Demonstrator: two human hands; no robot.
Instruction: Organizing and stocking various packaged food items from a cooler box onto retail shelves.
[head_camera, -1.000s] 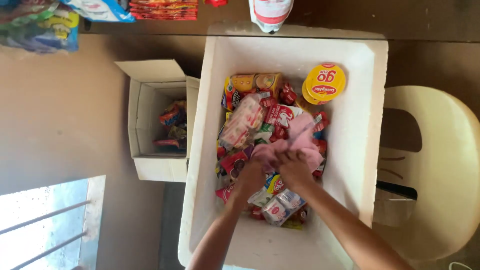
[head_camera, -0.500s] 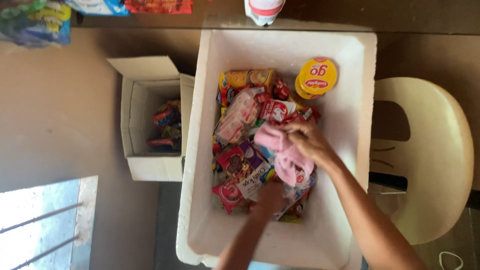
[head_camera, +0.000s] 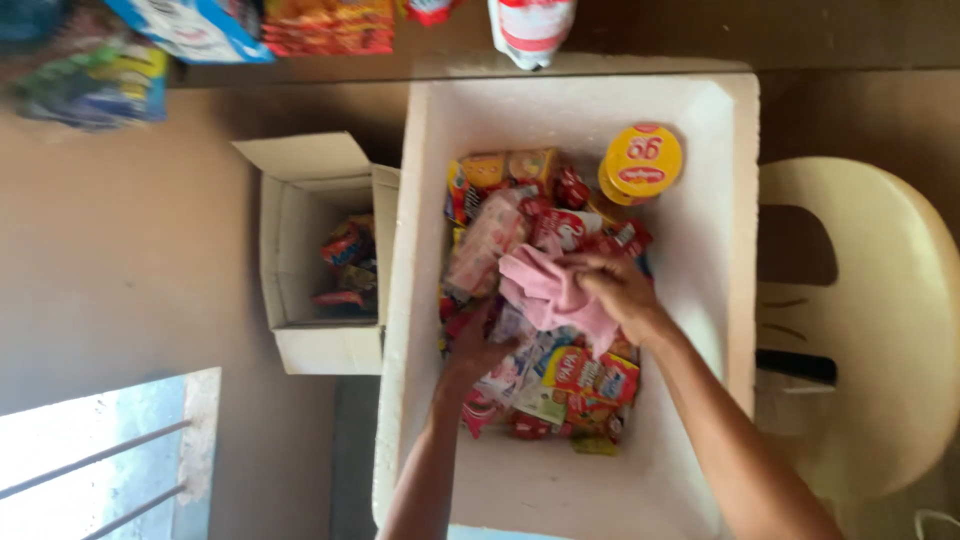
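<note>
A white foam box (head_camera: 720, 200) stands open below me, filled with several small snack packets (head_camera: 580, 380) in red, yellow and pink. My right hand (head_camera: 615, 290) grips a pink cloth (head_camera: 545, 290) lying on top of the packets in the middle of the box. My left hand (head_camera: 475, 345) reaches in from below and rests on the packets just left of the cloth; whether it grips anything I cannot tell. A round yellow lidded cup (head_camera: 640, 162) sits in the box's upper right corner.
A small open cardboard box (head_camera: 300, 340) with a few packets stands left of the foam box. A cream plastic chair (head_camera: 880, 330) is on the right. Hanging snack bags (head_camera: 190, 25) and a white-and-red bottle (head_camera: 530, 28) line the top edge.
My right hand has kept hold of the pink cloth and shifted it slightly left. My left hand has moved up from the lower packets to beside the cloth.
</note>
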